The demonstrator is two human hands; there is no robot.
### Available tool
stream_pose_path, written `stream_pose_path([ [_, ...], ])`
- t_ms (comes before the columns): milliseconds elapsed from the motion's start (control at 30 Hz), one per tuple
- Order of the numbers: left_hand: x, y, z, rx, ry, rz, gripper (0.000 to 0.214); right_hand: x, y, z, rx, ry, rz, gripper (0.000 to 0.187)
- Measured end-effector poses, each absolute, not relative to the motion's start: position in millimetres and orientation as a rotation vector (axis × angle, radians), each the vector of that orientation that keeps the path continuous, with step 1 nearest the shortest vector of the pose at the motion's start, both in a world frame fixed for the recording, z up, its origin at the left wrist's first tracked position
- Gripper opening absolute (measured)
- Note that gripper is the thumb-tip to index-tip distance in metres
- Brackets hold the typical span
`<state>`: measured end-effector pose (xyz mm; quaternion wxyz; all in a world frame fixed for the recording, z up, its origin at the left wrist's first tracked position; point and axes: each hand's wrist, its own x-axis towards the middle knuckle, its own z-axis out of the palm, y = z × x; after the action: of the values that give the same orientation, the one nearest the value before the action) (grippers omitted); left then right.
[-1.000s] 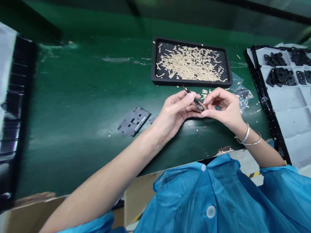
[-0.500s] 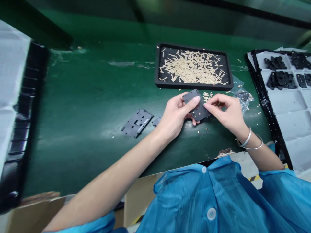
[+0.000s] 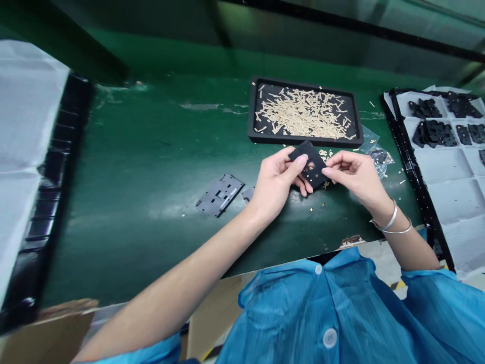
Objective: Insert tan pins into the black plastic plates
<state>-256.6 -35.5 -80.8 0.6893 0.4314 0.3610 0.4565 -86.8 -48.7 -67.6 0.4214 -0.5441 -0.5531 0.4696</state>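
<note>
My left hand point(image 3: 278, 182) is closed on a thin black plastic plate point(image 3: 311, 169), thumb on its upper face and fingers beneath. The plate is tilted above the table and has holes and a few small gold-coloured spots. At its right edge, my right hand point(image 3: 350, 174) has thumb and forefinger pinched together, the tips touching or almost touching the plate. Whatever is in that pinch is too small to make out. A larger dark grey plate point(image 3: 220, 195) with cut-outs lies left of my hands. Another grey part point(image 3: 248, 194) is mostly hidden by my left wrist.
Behind my hands, a black tray point(image 3: 253, 132) holds a heap of cream-coloured strips. Small cream pieces point(image 3: 324, 153) and a clear plastic bag point(image 3: 380, 157) lie nearby. On the right, a compartmented white-lined tray point(image 3: 447, 164) holds black parts. Another white-lined tray point(image 3: 30, 111) stands left.
The plate in my left hand has turned slightly, and its face looks darker with a hole now showing. My right hand stays pinched at its edge. The whole view has shifted a little.
</note>
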Motion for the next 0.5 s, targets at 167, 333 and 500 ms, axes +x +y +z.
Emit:
stream_pose_path([
  [167, -256, -33, -85, 1.042, 0.85, 1.097, 0.029, -81, -54, -67, -1.468, -1.44, 0.665, 0.016],
  [333, -260, -27, -87, 1.038, 0.938, 1.288, 0.031, -74, -28, -48, -1.504, -1.774, -0.008, 0.01],
  [500, -261, -25, -86, 1.055, 0.923, 1.251, 0.023, -60, 66, -33, -1.833, -1.936, -0.509, 0.023],
])
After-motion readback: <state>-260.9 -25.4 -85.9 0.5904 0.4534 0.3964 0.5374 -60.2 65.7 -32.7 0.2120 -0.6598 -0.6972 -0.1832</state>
